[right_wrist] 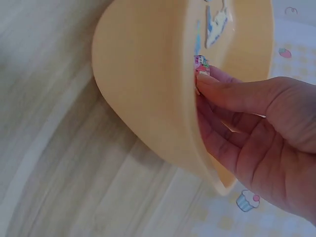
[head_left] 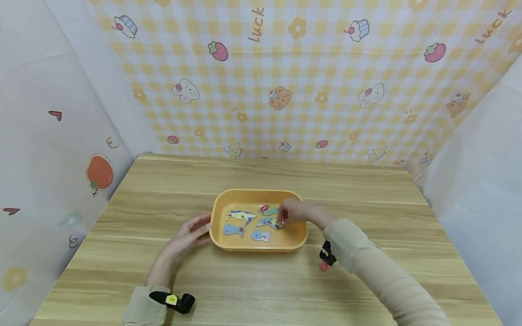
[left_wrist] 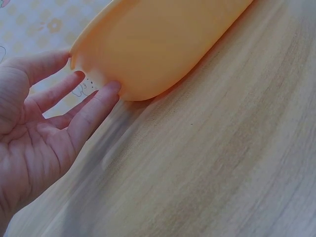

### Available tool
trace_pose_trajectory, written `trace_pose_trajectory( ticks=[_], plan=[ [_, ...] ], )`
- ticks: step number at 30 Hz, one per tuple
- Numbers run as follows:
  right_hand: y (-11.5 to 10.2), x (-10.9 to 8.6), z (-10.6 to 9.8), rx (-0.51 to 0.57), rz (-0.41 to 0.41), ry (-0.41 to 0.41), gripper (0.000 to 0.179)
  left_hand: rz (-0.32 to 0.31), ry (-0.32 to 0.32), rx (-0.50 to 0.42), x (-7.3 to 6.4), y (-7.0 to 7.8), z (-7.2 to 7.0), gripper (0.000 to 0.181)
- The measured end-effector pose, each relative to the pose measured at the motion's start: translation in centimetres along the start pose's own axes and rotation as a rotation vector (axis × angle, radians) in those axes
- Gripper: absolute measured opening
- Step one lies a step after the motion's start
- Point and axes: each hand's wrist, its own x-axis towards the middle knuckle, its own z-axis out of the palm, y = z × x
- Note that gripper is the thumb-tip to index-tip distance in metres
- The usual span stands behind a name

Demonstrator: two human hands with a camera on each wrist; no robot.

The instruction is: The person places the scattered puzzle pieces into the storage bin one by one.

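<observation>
A yellow-orange plastic tray (head_left: 258,248) stands on the wooden table. My left hand (head_left: 191,235) holds its left end, thumb at the rim and fingertips against the side wall, as the left wrist view also shows. Inside lie several flat printed puzzle pieces: a cream and blue one (head_left: 239,216), a light blue one (head_left: 233,230), a blue and white one (head_left: 261,235) and a red and green one (head_left: 267,210). My right hand (head_left: 292,211) reaches over the right rim and pinches a small colourful puzzle piece (right_wrist: 202,64) between thumb and fingers; its full outline is hidden.
A small red piece (head_left: 324,266) lies on the table (head_left: 253,290), partly under the black wrist camera (head_left: 327,253) on the right sleeve. Patterned cloth (head_left: 261,113) hangs behind the table, with white cloth at both sides.
</observation>
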Motion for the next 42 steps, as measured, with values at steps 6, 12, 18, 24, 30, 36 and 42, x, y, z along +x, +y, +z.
trace_pose_trajectory(
  ticks=[6, 12, 18, 24, 30, 36, 42],
  plan=[
    [-0.2, 0.8, 1.3, 0.043, 0.03, -0.052, 0.01, 0.002, -0.004, 0.004, 0.1, -0.1, 0.1, 0.061],
    [-0.5, 0.8, 1.7, 0.071, 0.054, -0.081, 0.009, 0.006, -0.015, 0.005, 0.2, 0.0, 0.1, 0.062],
    [-0.3, 0.8, 2.1, 0.086, 0.062, -0.071, 0.009, 0.001, -0.012, 0.006, 0.2, 0.0, 0.2, 0.062],
    [0.1, 0.2, 1.5, 0.11, 0.06, -0.016, 0.011, -0.007, -0.005, 0.007, 0.2, 0.1, 0.2, 0.062],
    [1.2, -1.2, 0.1, 0.167, -0.044, 0.113, 0.016, -0.009, -0.008, 0.017, 0.2, 0.1, 0.2, 0.062],
    [2.7, -3.1, -0.9, 0.295, -0.048, 0.229, 0.023, -0.008, -0.003, 0.021, 0.1, 0.1, 0.0, 0.061],
    [4.7, -4.9, -1.0, 0.374, 0.024, 0.333, 0.028, -0.007, -0.012, 0.023, 0.2, 0.1, 0.0, 0.061]
  ],
)
